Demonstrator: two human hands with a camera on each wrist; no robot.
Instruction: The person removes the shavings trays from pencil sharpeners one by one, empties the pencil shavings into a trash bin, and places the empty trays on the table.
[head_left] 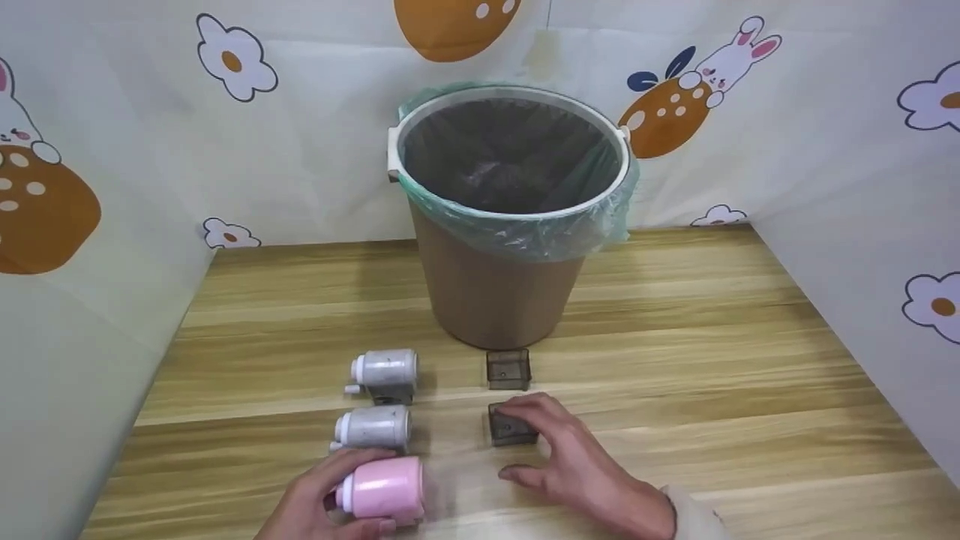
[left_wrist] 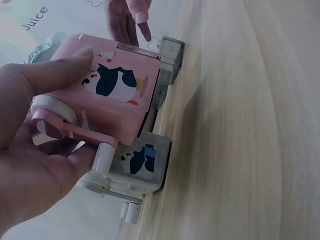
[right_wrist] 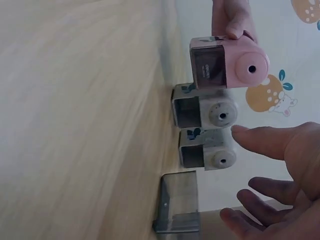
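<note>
My left hand (head_left: 311, 499) grips a pink crank pencil sharpener (head_left: 388, 489) above the tabletop, thumb on its panda-printed side. Its dark see-through drawer (right_wrist: 210, 67) sits in the body, and the white-knobbed crank handle (left_wrist: 102, 159) points towards my left palm. Beyond it stand two grey pencil sharpeners (head_left: 375, 427) in a line, their drawer slots hollow in the right wrist view. My right hand (head_left: 574, 457) is spread with nothing between thumb and fingers. Its fingertips overlap the nearer smoky clear drawer (head_left: 506, 429) in the head view; contact cannot be told. Another such drawer (head_left: 508, 369) lies behind.
A brown bin (head_left: 499, 292) with a white rim and a green plastic liner stands at the back, just behind the drawers. Printed cloth walls (head_left: 322, 150) enclose the wood-grain tabletop (head_left: 712, 360) at the back and both sides.
</note>
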